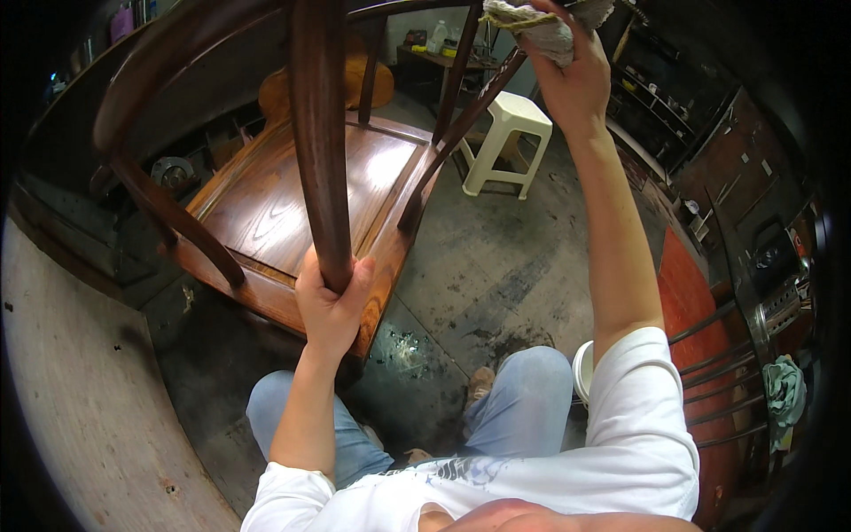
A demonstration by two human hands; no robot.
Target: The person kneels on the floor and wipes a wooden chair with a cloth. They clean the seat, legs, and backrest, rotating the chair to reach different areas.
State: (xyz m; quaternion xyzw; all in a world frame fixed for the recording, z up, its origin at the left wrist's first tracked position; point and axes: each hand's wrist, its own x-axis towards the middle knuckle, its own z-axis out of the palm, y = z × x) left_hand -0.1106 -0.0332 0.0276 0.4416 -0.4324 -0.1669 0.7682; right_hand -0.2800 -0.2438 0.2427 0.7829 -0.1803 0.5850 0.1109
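Observation:
A dark, glossy wooden armchair [266,193] stands before me, its panelled seat reflecting the light. My left hand [332,296] grips the lower end of its thick back splat [320,133], just above the edge of the seat. Up at the top right, my right hand [578,80] holds a crumpled greyish cloth [548,36] near the end of the chair's curved arm. Part of that cloth is cut off by the picture's upper rim. Slim turned posts [459,73] rise from the seat's far corner.
A white plastic stool [508,133] stands on the stained concrete floor [492,266] beyond the chair. To my left is a pale wooden board [86,372]. On the right are a reddish panel [691,372], dark rods [718,372] and a green cloth [784,392]. A white bucket [583,372] sits by my knee.

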